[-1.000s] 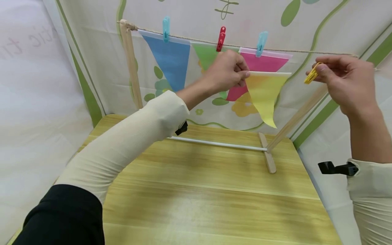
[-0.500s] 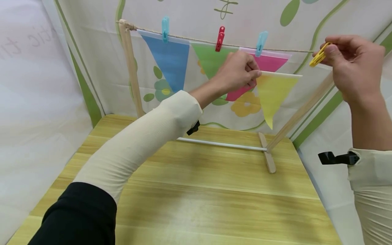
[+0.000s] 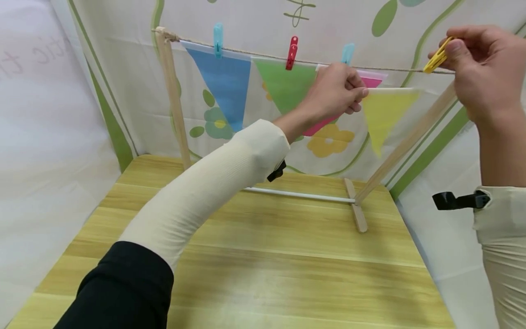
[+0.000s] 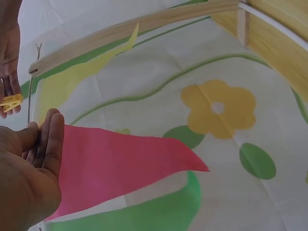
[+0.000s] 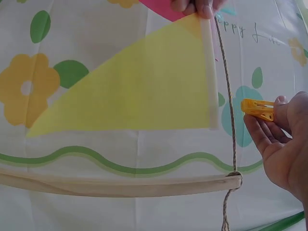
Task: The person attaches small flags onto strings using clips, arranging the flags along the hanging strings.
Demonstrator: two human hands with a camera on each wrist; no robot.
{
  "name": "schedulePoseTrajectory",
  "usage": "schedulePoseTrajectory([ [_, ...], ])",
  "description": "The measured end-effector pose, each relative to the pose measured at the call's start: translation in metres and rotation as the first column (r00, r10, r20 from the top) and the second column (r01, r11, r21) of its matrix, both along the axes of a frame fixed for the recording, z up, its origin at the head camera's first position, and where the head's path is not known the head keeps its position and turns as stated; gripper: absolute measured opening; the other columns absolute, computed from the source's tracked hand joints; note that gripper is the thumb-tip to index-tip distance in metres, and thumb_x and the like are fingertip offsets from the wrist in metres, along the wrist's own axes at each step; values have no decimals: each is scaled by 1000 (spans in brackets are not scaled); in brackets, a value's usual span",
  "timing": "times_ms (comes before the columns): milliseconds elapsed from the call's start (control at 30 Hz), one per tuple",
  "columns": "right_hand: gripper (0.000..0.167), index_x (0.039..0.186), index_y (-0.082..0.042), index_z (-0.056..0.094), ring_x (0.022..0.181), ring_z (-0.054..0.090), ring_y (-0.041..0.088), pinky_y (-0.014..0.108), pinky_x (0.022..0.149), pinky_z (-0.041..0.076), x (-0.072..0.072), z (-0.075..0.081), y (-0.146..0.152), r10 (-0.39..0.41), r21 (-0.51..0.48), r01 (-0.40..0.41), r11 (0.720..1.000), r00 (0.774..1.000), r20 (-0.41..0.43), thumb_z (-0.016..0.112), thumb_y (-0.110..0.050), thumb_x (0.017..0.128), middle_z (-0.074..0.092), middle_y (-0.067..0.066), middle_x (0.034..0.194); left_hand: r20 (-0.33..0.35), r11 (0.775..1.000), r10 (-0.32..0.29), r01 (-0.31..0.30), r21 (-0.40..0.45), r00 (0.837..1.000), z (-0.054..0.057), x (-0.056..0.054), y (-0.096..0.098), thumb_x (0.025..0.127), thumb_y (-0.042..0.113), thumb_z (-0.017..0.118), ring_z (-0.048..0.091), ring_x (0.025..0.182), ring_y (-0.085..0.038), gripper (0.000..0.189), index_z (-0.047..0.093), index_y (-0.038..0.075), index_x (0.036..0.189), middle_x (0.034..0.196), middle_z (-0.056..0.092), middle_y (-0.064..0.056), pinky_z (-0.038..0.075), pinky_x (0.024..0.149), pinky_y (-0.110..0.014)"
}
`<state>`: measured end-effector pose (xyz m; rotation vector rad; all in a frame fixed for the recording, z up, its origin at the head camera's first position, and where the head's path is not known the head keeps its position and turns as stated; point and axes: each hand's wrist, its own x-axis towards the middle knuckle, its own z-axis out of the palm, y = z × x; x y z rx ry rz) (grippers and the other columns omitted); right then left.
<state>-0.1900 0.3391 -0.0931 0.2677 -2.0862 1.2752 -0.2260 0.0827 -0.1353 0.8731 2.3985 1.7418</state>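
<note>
My left hand (image 3: 334, 93) pinches the upper left corner of a yellow triangular flag (image 3: 388, 112), which hangs point down just below the twine (image 3: 404, 70). Between thumb and fingers, my right hand (image 3: 489, 68) holds a yellow clothespin (image 3: 437, 55) close to the twine's right end. Pegged along the twine are a blue flag (image 3: 223, 80) under a light blue clothespin (image 3: 218, 40), a green flag (image 3: 283, 80) under a red clothespin (image 3: 291, 52), and a pink flag (image 5: 163, 7) under another light blue clothespin (image 3: 347, 53). My left hand covers much of the pink flag in the head view.
The twine is tied between a left wooden post (image 3: 174, 96) and a right wooden post (image 3: 404, 141). A white rod (image 3: 300, 195) joins their bases on the wooden table (image 3: 287, 274). Behind hangs a printed white cloth (image 3: 135, 77) with flowers and leaves.
My left hand has carried the yellow flag rightward and slightly up, past the pink flag toward the right post. My right hand has risen with the yellow clothespin to the twine's height.
</note>
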Motion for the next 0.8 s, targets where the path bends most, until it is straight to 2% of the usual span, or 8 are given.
schedulePoseTrajectory([
  [133, 28, 136, -16, 78, 104, 70, -7, 2, 98, 56, 1, 3, 1, -56, 67, 55, 996, 998, 15, 64, -20, 112, 72, -18, 114, 15, 1000, 18, -18, -5, 1000, 6, 1, 8, 113, 10, 69, 81, 89, -17, 17, 78, -3, 117, 113, 83, -9, 69, 80, -19],
  [367, 31, 141, -14, 76, 106, 69, -9, 4, 104, 55, 2, 6, 4, -65, 97, 62, 993, 997, 33, 64, -21, 113, 70, -20, 114, 58, 999, 39, -39, -4, 998, 13, 3, 19, 113, 13, 70, 80, 87, -14, 17, 79, -1, 119, 111, 83, -6, 68, 79, -18],
  [467, 33, 144, -14, 75, 104, 68, -10, 1, 92, 56, 2, 8, 5, -77, 136, 71, 988, 996, 39, 63, -23, 114, 69, -23, 115, 68, 999, 50, -50, 2, 996, 18, 5, 23, 112, 15, 71, 80, 87, -13, 17, 81, 2, 118, 109, 83, -3, 67, 76, -15],
  [567, 34, 145, -15, 75, 103, 67, -11, 2, 93, 56, 2, 10, 6, -89, 171, 80, 982, 995, 44, 62, -26, 114, 68, -25, 115, 71, 999, 53, -54, 7, 996, 22, 6, 27, 113, 16, 71, 80, 87, -13, 17, 82, 3, 117, 109, 83, -2, 67, 76, -15],
  [600, 34, 144, -16, 75, 102, 66, -11, 2, 93, 56, 0, 11, 7, -88, 173, 78, 982, 995, 49, 63, -27, 114, 68, -25, 115, 70, 998, 56, -57, 5, 996, 24, 6, 29, 113, 16, 71, 80, 86, -13, 17, 82, 4, 116, 108, 83, -1, 67, 76, -15],
  [700, 32, 140, -16, 77, 102, 66, -12, 4, 106, 54, -2, 13, 7, -92, 187, 81, 979, 995, 48, 63, -27, 113, 67, -25, 113, 74, 998, 57, -57, 5, 996, 28, 5, 33, 112, 16, 71, 80, 86, -12, 16, 82, 4, 113, 108, 82, 0, 67, 76, -15],
  [800, 26, 133, -19, 79, 99, 66, -12, 1, 98, 54, -4, 15, 7, -82, 193, 72, 978, 996, 44, 64, -25, 113, 67, -23, 109, 83, 998, 64, -64, -7, 994, 32, 5, 37, 112, 16, 72, 80, 86, -12, 15, 83, 5, 111, 108, 82, 1, 67, 75, -15],
])
